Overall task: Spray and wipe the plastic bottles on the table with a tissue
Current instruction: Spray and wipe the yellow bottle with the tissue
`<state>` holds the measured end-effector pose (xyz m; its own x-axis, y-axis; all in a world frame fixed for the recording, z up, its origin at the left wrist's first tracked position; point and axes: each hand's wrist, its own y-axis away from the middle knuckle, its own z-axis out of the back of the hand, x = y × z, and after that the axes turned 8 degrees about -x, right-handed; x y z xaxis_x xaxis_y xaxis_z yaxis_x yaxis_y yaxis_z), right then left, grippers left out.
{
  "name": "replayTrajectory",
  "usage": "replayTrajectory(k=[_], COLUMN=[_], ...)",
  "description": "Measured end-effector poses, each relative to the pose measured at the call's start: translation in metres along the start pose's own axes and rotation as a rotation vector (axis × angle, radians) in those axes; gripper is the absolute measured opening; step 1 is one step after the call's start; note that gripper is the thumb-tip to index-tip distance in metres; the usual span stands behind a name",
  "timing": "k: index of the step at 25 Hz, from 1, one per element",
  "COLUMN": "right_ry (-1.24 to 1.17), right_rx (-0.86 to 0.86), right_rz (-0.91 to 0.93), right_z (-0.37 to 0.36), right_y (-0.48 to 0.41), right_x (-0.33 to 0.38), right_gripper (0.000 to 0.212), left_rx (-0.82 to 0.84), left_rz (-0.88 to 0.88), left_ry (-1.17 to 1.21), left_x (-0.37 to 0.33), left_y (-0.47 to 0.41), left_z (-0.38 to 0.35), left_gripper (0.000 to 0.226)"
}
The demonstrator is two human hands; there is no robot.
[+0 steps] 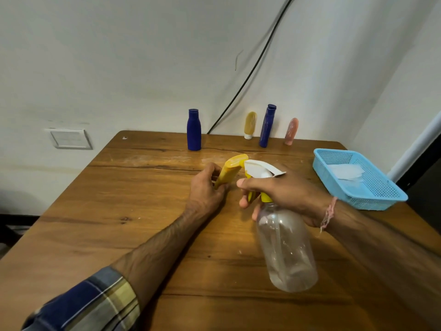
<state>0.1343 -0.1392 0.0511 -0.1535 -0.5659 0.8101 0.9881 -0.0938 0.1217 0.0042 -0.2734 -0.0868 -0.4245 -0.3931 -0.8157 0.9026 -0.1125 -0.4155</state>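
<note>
Wooden table: bears all items. Spray bottle: clear, with a yellow-and-white head; the right hand grips its neck, fingers curled at the trigger. Blue basket: to the right of that grip and a little beyond it, holding a tissue. Short blue bottle, tall blue bottle, yellow tube, pink tube: upright in a row well beyond both grips, by the wall. Yellow bottle: tilted, clasped in the curled fingers of the left hand, just left of the sprayer's nozzle. Progress, as judged: spraying stage on the yellow bottle; wiping not begun, tissue untouched. Whether the row is already cleaned cannot be told. Hidden or unclear: the yellow bottle's lower end inside the palm; any mist; trigger travel; liquid level.
</note>
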Motion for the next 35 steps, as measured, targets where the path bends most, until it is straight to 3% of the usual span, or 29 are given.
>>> replayTrajectory(k=[11, 14, 17, 22, 25, 31, 35], right_ry=[0.006, 0.023, 0.094, 0.158, 0.084, 0.127, 0.095], right_rx=[-0.141, -0.084, -0.027, -0.09, -0.106, 0.048, -0.28], right_rz=[-0.099, -0.073, -0.021, -0.038, -0.06, -0.026, 0.075], right_z=[0.021, 0.018, 0.008, 0.011, 0.024, 0.015, 0.048], right_y=[-0.021, -0.02, -0.015, -0.024, -0.031, -0.024, -0.037], right_x=[-0.005, 0.001, 0.01, 0.01, 0.005, -0.005, -0.018], right_gripper=[0.039, 0.043, 0.045, 0.054, 0.051, 0.053, 0.047], left_rx=[0.073, 0.109, 0.129, 0.188, 0.191, 0.17, 0.158], left_rz=[0.003, 0.022, 0.167, 0.458, 0.502, 0.527, 0.676], left_ry=[-0.026, 0.019, 0.237, 0.71, 0.737, 0.783, 0.889], left_x=[-0.002, -0.006, -0.018, -0.029, -0.035, -0.042, -0.043], left_y=[-0.001, 0.002, 0.012, 0.025, 0.025, 0.021, 0.019], left_z=[0.002, 0.001, 0.001, 0.001, 0.007, 0.009, 0.008], left_gripper=[0.031, 0.034, 0.034, 0.043, 0.042, 0.043, 0.041])
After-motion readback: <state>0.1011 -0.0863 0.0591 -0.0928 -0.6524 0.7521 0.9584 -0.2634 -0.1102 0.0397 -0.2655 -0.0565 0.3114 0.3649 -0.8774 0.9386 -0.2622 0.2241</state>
